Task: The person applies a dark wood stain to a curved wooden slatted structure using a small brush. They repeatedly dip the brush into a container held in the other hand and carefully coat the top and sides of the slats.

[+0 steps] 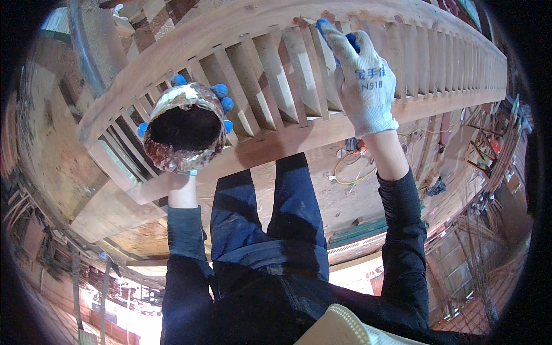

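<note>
My left hand point(225, 104), in a glove with blue fingertips, grips a round, open-topped can point(185, 160) from behind and below. Reddish-brown and whitish crust coats the can, and its inside is dark. My right hand point(365, 86), in a white knit glove with blue fingers, is over the long slatted wooden panel point(270, 141). Its index finger reaches to the far rail, beside a reddish-brown smear point(301, 22). The other fingers curl under the palm, mostly hidden; whatever they may hold does not show. The can is above the panel's left part.
The panel runs across in front of my legs, with many upright slats and narrow gaps. Plywood sheets point(115, 214) lie at the left. A yellow cord point(352, 182) and a small orange object point(361, 147) are on the floor beyond. Wooden sticks point(499, 164) are piled at the right.
</note>
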A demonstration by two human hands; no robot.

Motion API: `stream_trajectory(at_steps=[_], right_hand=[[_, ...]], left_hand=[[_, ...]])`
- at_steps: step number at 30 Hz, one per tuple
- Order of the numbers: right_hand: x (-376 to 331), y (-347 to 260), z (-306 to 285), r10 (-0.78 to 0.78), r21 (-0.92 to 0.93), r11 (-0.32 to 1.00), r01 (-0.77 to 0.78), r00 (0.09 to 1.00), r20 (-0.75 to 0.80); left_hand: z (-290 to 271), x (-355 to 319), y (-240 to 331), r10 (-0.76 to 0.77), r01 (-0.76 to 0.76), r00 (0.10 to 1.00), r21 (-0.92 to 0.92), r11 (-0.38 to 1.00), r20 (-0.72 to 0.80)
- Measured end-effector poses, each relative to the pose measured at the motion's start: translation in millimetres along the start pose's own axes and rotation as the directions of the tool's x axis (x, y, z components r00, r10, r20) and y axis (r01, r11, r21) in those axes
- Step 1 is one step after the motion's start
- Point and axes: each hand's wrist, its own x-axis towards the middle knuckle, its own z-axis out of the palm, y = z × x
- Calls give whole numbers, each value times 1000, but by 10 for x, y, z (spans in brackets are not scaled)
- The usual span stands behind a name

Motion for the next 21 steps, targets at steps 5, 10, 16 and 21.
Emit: stream_trajectory(at_steps=[5,10,16,21], right_hand=[[8,-102,97,-51,-204,977,63,997,65],[-48,-31,22,-44,-56,997,45,999,28],[-52,26,116,-41,-175,983,49,998,52],[-100,-38,-56,30,87,996,-33,999,36]], left_hand=[[-82,-38,73,-44,37,997,-99,994,-67],[-139,-63,65,36,-37,997,-8,999,-75],[-134,-3,-21,111,-112,994,73,991,8],[-67,-30,-5,59,-59,998,-3,998,-14]])
